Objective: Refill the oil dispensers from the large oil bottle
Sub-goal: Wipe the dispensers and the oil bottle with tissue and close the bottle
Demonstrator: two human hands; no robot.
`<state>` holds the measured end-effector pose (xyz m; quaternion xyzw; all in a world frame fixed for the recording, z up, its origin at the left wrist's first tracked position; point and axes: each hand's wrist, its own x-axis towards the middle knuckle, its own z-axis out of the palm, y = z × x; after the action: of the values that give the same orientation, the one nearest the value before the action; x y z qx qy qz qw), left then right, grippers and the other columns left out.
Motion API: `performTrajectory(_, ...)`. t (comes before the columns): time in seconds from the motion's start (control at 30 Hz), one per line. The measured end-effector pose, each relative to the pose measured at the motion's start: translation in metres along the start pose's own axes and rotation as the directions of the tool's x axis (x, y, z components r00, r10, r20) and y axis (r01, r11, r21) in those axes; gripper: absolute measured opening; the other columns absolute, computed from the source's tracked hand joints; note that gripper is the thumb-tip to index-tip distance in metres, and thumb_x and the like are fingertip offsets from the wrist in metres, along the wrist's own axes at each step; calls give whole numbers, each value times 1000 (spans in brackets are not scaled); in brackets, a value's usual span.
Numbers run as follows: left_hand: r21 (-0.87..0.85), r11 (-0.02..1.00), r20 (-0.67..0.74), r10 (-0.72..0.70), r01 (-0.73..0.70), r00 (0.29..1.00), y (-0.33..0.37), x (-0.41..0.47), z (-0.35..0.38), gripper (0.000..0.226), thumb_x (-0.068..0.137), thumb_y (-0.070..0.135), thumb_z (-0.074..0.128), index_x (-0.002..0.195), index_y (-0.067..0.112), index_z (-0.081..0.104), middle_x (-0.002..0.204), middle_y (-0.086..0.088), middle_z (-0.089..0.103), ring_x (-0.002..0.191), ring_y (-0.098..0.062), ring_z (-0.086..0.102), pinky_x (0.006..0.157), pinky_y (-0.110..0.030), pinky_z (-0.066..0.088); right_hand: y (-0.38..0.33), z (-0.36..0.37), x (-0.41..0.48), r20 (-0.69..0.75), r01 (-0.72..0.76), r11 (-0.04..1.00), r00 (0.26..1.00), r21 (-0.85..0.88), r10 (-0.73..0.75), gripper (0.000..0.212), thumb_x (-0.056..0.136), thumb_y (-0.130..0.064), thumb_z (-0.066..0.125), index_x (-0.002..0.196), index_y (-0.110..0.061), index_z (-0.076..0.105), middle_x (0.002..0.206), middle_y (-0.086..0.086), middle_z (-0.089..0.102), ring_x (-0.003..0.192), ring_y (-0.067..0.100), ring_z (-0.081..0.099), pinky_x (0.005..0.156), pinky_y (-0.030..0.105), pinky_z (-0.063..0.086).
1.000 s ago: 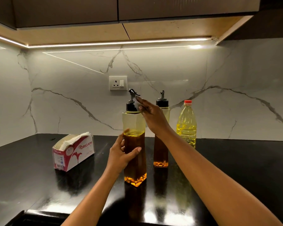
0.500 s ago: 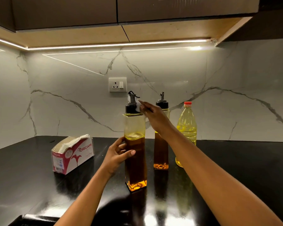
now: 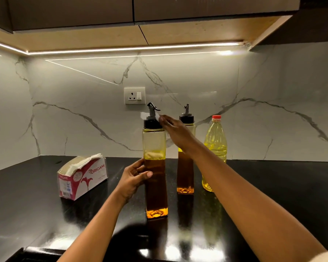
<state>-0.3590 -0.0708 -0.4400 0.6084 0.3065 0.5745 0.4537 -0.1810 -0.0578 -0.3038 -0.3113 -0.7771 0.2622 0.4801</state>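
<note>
The left hand (image 3: 134,176) grips the near dispenser (image 3: 155,144), the right hand (image 3: 176,133) pinches a tissue (image 3: 144,115) at its cap (image 3: 151,124); the "Fortune" bottle (image 3: 215,148) (red cap) stands at its two o'clock, the "ORIGAMI" box (image 3: 81,176) at nine.

I read the countertop (image 3: 273,186) as running back to the wall (image 3: 64,110), with the socket (image 3: 134,95) on the wall behind the containers. Three containers stand on the countertop: the near dispenser (image 3: 155,176) closest to me, the second dispenser (image 3: 185,173) behind it and to its right, and the large oil bottle (image 3: 216,148) just right of that. The tissue box (image 3: 82,176) sits left of the near dispenser, apart from it. The left hand (image 3: 133,176) grips the near dispenser's left side — the right hand (image 3: 175,131) reaches across in front of the second dispenser, pinching a tissue (image 3: 145,115) against the near dispenser's cap (image 3: 151,123).
</note>
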Motion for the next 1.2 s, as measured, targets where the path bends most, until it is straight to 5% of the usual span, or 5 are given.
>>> performTrajectory(0.27, -55, 998, 7, -24, 24, 1000, -1, -2, 4, 99, 45, 43, 94, 129, 8, 54, 113, -14, 70, 105, -27, 67, 78, -32, 57, 8, 4, -16, -180, 81, 995, 981, 52, -71, 35, 97, -24, 50, 129, -12, 56, 114, 0, 64, 99, 5, 58, 79, 7, 43)
performTrajectory(0.53, -81, 996, -17, -26, 25, 1000, -2, -3, 5, 98, 43, 46, 94, 127, 12, 56, 112, -11, 71, 105, -25, 67, 77, -31, 57, 2, 1, -16, -28, -29, 990, 999, 139, 33, 36, 99, -25, 46, 131, -11, 54, 118, 2, 62, 107, 8, 54, 81, 11, 42)
performTrajectory(0.83, -116, 992, -29, -55, 52, 998, -2, -6, 8, 104, 43, 43, 94, 132, 10, 52, 116, -12, 69, 109, -27, 65, 80, -33, 57, 5, -3, -24, -159, 78, 997, 984, -20, -80, 36, 97, -21, 49, 131, -10, 54, 116, 2, 65, 95, 2, 55, 71, -1, 40)
performTrajectory(0.97, -147, 987, -52, -71, 63, 996, -5, -8, 6, 106, 44, 44, 94, 136, 15, 49, 122, -12, 66, 114, -29, 63, 82, -35, 57, 2, 1, -15, 15, -35, 992, 999, 121, 33, 40, 99, -25, 45, 135, -8, 48, 128, 8, 59, 116, 12, 52, 93, 15, 42)
performTrajectory(1.2, -41, 999, -132, -2, -3, 991, -5, -15, 11, 90, 46, 59, 88, 125, 24, 61, 115, -3, 71, 107, -20, 67, 89, -38, 55, -7, 4, -28, -159, 16, 967, 986, -254, -58, 36, 95, -33, 54, 120, -10, 59, 111, 7, 66, 97, 18, 61, 85, 35, 51)
